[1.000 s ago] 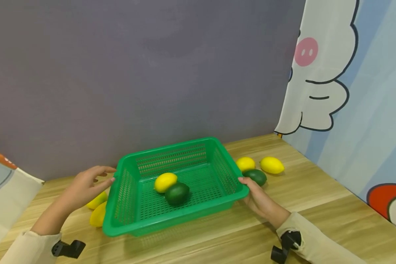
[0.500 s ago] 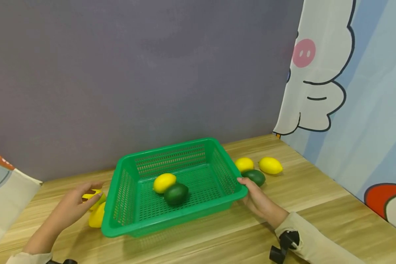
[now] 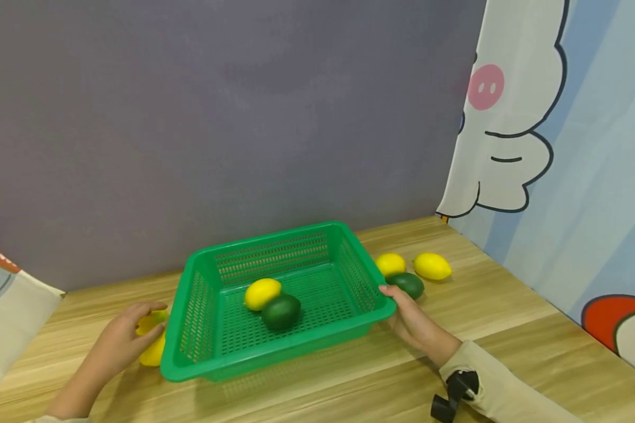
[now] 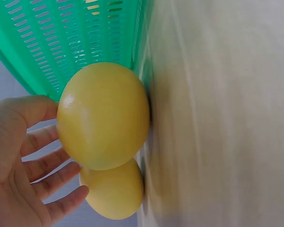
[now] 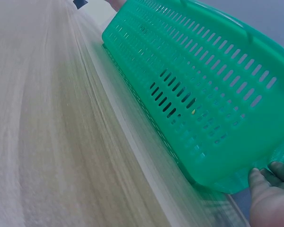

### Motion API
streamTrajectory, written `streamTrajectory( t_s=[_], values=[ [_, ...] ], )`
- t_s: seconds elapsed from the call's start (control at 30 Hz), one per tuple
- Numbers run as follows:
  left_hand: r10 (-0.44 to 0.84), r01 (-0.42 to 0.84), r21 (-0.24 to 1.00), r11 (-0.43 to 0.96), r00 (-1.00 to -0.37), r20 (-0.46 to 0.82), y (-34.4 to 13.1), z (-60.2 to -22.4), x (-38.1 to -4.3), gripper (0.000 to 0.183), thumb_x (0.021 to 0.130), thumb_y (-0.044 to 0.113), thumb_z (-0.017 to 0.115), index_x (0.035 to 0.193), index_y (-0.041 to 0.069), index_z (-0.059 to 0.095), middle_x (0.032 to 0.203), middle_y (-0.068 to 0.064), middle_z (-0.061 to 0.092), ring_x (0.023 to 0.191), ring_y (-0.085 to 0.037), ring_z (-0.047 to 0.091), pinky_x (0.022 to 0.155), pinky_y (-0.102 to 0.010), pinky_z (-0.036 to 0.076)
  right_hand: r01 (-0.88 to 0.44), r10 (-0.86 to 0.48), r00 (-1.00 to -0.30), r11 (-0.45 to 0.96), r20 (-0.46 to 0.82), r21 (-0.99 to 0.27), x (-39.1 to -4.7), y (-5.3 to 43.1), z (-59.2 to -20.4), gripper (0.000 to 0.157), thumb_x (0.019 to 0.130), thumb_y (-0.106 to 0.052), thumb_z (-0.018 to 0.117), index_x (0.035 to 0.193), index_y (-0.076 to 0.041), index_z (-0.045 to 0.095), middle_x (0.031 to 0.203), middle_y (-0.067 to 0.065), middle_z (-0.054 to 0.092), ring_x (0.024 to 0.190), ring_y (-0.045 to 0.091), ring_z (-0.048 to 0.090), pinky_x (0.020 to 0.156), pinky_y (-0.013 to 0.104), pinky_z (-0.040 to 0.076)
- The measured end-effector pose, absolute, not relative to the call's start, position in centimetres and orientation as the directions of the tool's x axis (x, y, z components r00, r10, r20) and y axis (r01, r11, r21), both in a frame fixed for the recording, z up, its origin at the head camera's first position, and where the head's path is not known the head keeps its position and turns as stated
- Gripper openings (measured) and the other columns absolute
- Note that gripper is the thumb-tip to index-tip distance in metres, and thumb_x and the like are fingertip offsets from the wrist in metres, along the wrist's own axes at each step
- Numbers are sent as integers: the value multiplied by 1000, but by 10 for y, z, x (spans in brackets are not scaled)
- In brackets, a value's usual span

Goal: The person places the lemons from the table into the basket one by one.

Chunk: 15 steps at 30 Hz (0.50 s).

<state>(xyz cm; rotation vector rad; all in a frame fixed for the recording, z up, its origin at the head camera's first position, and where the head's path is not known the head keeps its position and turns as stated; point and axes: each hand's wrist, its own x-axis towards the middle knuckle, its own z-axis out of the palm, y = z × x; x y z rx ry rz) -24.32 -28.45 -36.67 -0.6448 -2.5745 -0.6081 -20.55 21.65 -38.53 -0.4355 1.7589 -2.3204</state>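
A green plastic basket (image 3: 275, 348) with slotted walls stands on the wooden table. Inside it, a lemon (image 3: 262, 294) lies against a dark green oval fruit (image 3: 281, 312). My right hand (image 3: 415, 323) grips the basket's right front corner, thumb over the rim and fingers beneath. Left of the basket, my left hand (image 3: 119, 335) reaches around two yellow fruits, its fingers spread and slightly bent. In the left wrist view, the nearer yellow fruit (image 4: 104, 116) sits beside the basket wall, partly covering the farther yellow fruit (image 4: 116, 191); my fingertips are right at their sides.
To the right of the basket lie a lemon (image 3: 432, 266), a second lemon (image 3: 390, 264) and another dark green fruit (image 3: 406, 285), close by my right hand. A grey wall (image 3: 254, 117) rises behind the table (image 3: 487, 317), with a cartoon-printed wall (image 3: 603, 176) on the right.
My left hand has come away from the basket's left rim and moved down and left to the yellow fruits. The right hand keeps its grip on the basket.
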Motion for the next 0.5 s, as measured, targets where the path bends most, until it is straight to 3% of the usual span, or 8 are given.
streamTrajectory(
  t_s=[0.1, 0.23, 0.37, 0.5],
  values=[
    [335, 522, 310, 795, -803, 493, -285, -368, -242, 31, 80, 7, 70, 109, -2, 62, 111, -26, 59, 101, -47, 54, 77, -62, 43, -17, -326, -939, -273, 110, -962, -206, 216, -385, 23, 100, -23, 34, 111, -16, 53, 104, -9, 59, 99, 6, 54, 92, 23, 41],
    [332, 522, 298, 799, -796, 506, -286, -368, -241, 29, 80, 6, 71, 107, -2, 63, 109, -25, 60, 101, -47, 54, 76, -62, 43, -19, -327, -939, -273, 111, -962, -206, 216, -384, 23, 100, -23, 34, 112, -16, 53, 105, -8, 59, 100, 6, 54, 92, 23, 42],
    [351, 539, 254, 803, -772, 530, -286, -369, -242, 28, 76, 4, 73, 103, 1, 66, 105, -21, 63, 95, -40, 58, 68, -42, 51, -29, -335, -934, -282, 127, -959, -206, 217, -385, 24, 101, -23, 33, 111, -17, 54, 104, -9, 60, 99, 5, 54, 92, 23, 42],
    [365, 549, 230, 803, -759, 539, -284, -371, -241, 28, 75, 3, 74, 102, 3, 67, 101, -14, 65, 87, -28, 59, 59, -27, 49, -36, -342, -930, -286, 137, -958, -206, 218, -386, 24, 101, -22, 33, 111, -16, 54, 105, -9, 60, 99, 5, 55, 92, 23, 42]
  ],
)
